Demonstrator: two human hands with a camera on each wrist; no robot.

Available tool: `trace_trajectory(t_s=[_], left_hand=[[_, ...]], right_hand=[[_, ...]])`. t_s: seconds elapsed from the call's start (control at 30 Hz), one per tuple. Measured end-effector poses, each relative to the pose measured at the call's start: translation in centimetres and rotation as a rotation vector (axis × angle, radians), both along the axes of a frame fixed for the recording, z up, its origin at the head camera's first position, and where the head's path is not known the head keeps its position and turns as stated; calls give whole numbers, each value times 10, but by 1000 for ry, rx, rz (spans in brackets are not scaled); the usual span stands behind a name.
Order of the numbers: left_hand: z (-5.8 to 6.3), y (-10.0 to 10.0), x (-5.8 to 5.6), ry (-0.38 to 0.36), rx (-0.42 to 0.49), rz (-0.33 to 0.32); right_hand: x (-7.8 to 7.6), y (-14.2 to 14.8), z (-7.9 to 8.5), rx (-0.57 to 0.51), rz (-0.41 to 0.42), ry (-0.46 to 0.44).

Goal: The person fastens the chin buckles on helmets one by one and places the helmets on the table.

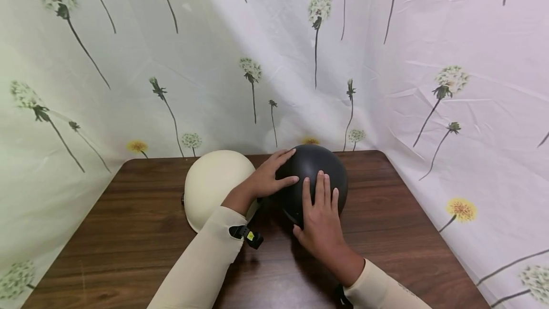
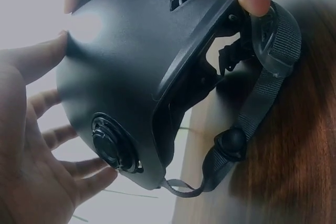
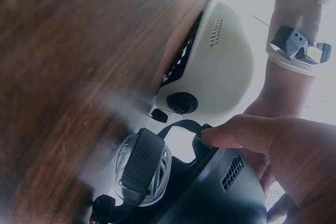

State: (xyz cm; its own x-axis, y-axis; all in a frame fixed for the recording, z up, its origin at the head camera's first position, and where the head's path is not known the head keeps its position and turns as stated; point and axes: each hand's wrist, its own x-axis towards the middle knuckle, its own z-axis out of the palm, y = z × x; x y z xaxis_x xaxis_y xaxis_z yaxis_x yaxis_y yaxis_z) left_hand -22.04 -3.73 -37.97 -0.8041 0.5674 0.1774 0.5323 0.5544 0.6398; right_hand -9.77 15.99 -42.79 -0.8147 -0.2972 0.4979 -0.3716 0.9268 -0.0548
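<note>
A matte black helmet (image 1: pixel 310 161) is held between both hands near the back of the table. My left hand (image 1: pixel 268 178) cups its left side, thumb and fingers spread over the shell. On the near right side, my right hand (image 1: pixel 323 228) lays its fingers over the dome, and its thumb (image 3: pixel 231 134) hooks at the rim beside a vent. The left wrist view shows a round side fitting (image 2: pixel 113 142) and a dark chin strap (image 2: pixel 257 98) hanging below the open rim. Beneath my left forearm sits a cream helmet (image 1: pixel 218 180), dome up.
Both helmets share a dark brown wooden table (image 1: pixel 399 232). A white curtain (image 1: pixel 206 85) printed with dandelions closes off the back and sides. The cream helmet stands close to the left of the black one, partly covered by my left wrist.
</note>
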Motion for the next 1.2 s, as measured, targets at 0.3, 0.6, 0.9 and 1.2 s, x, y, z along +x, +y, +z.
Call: trace_trajectory(t_s=[0.3,0.6,0.9,1.2], left_hand=[[3,1,0,2,-9,-10],[5,4,0,-3,-23,-12],[2,1,-2,-21,-60,-11],[1,1,-3,-50,-133,8]], right_hand=[[-1,-2,0,13,-9,4],[0,-2,2,-41,47,-58],[-7,6,5,-154,-61,-117],[-13,8,0,-226,-58,-234]])
